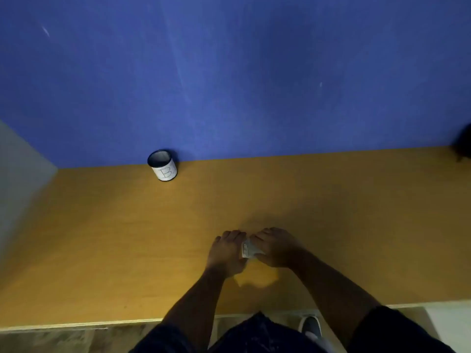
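Both my hands meet over the wooden table (102, 238) near its front edge. Between them is a small grey-white folded piece, perhaps paper or a packet (248, 249). My left hand (226, 253) curls its fingers at the piece's left edge. My right hand (276, 247) covers the piece's right side with curled fingers. Most of the piece is hidden under the hands. A white cylindrical cup (163, 165) marked with a letter B stands upright at the table's back edge, far left of the hands.
A blue wall (229, 72) rises right behind the table. A grey panel (20, 179) closes the left side. A dark object (463, 143) shows at the far right edge. Below the table front are the floor and a shoe (311, 327).
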A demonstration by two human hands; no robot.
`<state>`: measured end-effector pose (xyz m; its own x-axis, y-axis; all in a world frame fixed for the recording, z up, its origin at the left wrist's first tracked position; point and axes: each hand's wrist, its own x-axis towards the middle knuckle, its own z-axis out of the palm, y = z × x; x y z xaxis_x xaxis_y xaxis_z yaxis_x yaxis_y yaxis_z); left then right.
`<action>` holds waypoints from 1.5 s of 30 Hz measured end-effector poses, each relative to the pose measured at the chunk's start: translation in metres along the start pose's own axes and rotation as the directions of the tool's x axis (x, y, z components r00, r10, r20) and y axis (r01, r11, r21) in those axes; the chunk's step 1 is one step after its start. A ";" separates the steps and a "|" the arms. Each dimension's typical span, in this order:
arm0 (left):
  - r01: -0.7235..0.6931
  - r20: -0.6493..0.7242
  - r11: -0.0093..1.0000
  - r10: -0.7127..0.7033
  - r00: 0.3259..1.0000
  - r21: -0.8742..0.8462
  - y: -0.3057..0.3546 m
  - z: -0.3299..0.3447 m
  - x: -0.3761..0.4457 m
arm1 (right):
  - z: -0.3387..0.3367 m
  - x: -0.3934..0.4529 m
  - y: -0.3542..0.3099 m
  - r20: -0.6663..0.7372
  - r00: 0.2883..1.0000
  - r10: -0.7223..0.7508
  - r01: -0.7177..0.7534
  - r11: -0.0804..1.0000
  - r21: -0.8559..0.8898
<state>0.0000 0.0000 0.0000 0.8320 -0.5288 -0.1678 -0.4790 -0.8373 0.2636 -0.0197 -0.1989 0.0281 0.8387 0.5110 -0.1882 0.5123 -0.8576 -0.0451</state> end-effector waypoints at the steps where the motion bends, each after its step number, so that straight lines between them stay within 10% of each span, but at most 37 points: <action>1: 0.003 0.024 1.000 -0.003 1.000 -0.015 0.002 0.001 0.001 | 0.003 0.002 -0.001 0.025 1.000 0.012 -0.013 1.000 0.027; 27: 0.064 0.078 0.995 -0.058 0.995 -0.082 0.003 0.014 0.017 | 0.005 0.041 -0.024 0.246 0.909 0.336 -0.369 0.923 0.104; 45: 0.009 0.104 1.000 -0.012 0.995 0.027 0.004 0.018 0.021 | -0.001 0.039 -0.015 0.196 0.931 0.308 -0.335 0.934 0.127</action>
<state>0.0101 -0.0174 -0.0197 0.8040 -0.5306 -0.2685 -0.4789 -0.8454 0.2366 0.0056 -0.1665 0.0223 0.9024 0.2006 -0.3815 0.1740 -0.9793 -0.1034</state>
